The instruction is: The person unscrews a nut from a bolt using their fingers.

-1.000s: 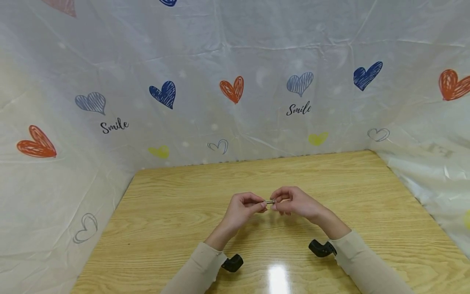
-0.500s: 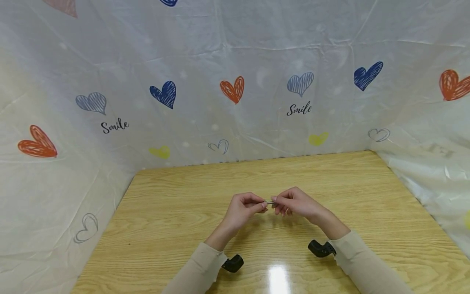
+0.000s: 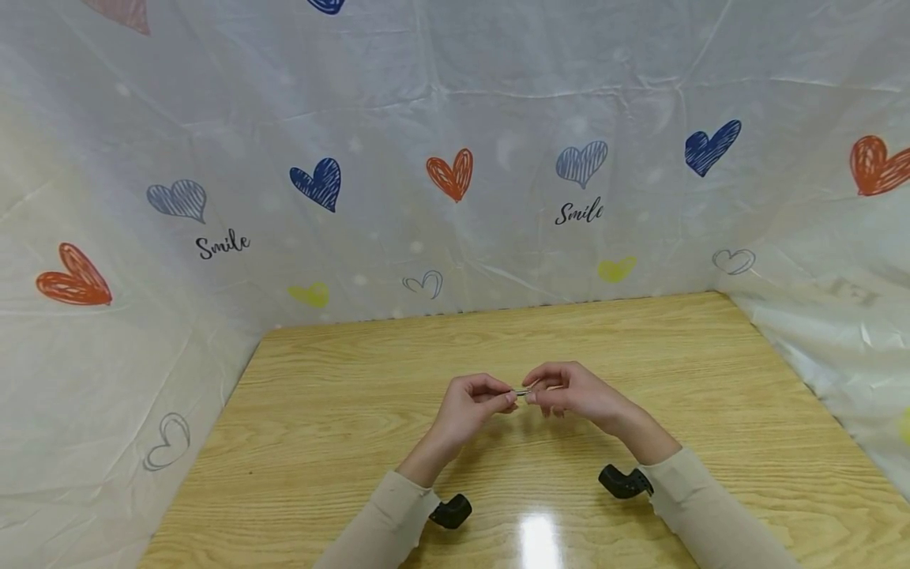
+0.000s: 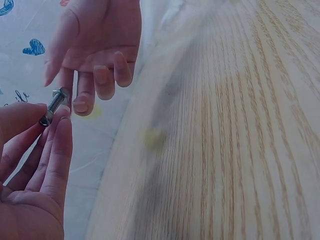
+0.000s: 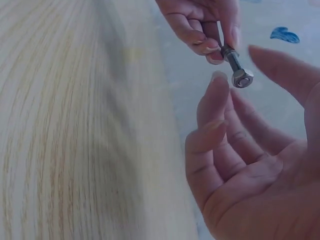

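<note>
A small metal bolt (image 4: 54,105) is pinched at its head by my left hand (image 3: 464,407), between thumb and fingertips. On the bolt's free end sits a hex nut (image 5: 242,78), with the thread end visible in its hole. My right hand (image 3: 586,393) is around the nut with its thumb and index finger spread apart. In the right wrist view the thumb is clear of the nut; whether a fingertip touches it from behind, I cannot tell. Both hands are above the wooden table (image 3: 341,411).
Black camera mounts (image 3: 452,511) stick out below both sleeves. A pale curtain (image 3: 498,103) printed with hearts hangs behind the table and along its sides. Light glares off the tabletop near the front.
My right fingers closed on the nut end half a second ago and have now spread apart again, as they were a second ago. The left hand has held the bolt in place.
</note>
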Motion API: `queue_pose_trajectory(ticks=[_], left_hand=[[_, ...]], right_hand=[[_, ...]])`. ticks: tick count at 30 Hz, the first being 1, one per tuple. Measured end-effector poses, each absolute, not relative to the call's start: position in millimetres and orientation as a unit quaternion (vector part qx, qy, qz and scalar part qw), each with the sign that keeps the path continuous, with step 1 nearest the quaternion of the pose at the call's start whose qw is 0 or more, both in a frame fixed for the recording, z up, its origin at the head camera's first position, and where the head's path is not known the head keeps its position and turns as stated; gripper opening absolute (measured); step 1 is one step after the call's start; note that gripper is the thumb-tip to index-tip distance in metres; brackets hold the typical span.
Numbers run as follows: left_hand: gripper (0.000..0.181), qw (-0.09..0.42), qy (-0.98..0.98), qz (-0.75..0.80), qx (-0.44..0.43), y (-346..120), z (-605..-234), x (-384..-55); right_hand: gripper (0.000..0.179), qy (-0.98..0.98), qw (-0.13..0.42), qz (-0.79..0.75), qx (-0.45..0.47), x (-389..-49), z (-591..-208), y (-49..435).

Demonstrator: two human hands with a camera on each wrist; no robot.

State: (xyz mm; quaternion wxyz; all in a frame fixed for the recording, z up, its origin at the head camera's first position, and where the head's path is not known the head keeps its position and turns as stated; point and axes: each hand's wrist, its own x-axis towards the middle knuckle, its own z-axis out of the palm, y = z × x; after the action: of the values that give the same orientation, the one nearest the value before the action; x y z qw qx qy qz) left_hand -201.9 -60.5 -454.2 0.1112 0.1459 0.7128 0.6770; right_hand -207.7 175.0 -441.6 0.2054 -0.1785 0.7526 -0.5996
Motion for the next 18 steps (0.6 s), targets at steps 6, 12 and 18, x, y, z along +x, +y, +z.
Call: queue_pose_trajectory(ticks=[6, 12, 18], left_hand=[[0.012, 0.111, 0.712, 0.677, 0.151, -60.7, -453.4, -201.6], [0.012, 0.107, 0.713, 0.675, 0.155, -60.3, -453.7, -201.8], [0.012, 0.11, 0.713, 0.676, 0.149, -60.1, -453.9, -201.9]], right_hand=[[0.042, 0.77, 0.199, -0.582, -0.173, -208.8, -441.2, 173.9], [0.045, 0.767, 0.202, -0.585, -0.17, -209.7, -443.9, 173.7], [0.038, 0.759, 0.202, -0.592, -0.18, -209.1, -443.8, 174.7]])
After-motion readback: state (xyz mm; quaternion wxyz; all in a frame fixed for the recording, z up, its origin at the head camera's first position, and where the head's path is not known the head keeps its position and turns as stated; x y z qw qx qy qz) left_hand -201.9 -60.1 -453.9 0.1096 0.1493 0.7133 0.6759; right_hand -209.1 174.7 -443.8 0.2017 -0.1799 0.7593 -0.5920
